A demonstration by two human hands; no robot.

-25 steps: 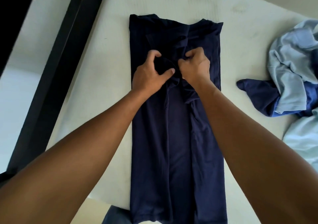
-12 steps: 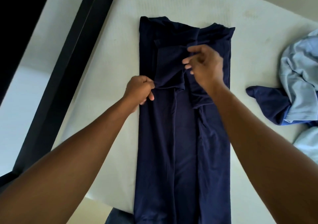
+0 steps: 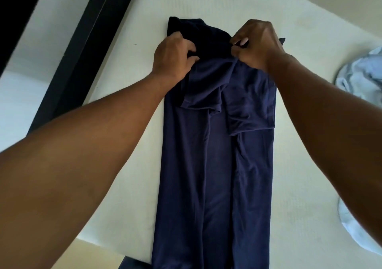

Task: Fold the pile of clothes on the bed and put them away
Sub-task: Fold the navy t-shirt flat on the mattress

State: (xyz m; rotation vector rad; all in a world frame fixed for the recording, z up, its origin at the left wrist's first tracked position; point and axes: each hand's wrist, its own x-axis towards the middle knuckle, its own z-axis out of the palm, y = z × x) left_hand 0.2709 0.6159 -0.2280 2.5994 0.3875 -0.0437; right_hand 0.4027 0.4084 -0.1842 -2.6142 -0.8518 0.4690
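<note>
Both bare arms reach forward from the bottom corners, wrists angled inward so the hands nearly face each other over the far end of a navy shirt (image 3: 217,165). The shirt lies lengthwise on the white bed (image 3: 134,20), folded into a long narrow strip with its sleeves turned in, and its near end hangs past the bed's edge.

The left hand (image 3: 174,56) has its fingers curled into the cloth near the shirt's far left shoulder. The right hand (image 3: 258,45) pinches cloth between thumb and bent fingers at the far right. The fabric there is in deep shadow, so it may be the collar edge or a sleeve fold.

Half a second ago, both hands were nearer the sleeves. The left was pinching at the shirt's left edge and the right had looser fingers. Both have since moved toward the collar end.

A heap of pale blue clothes (image 3: 359,76) lies at the right edge.
</note>
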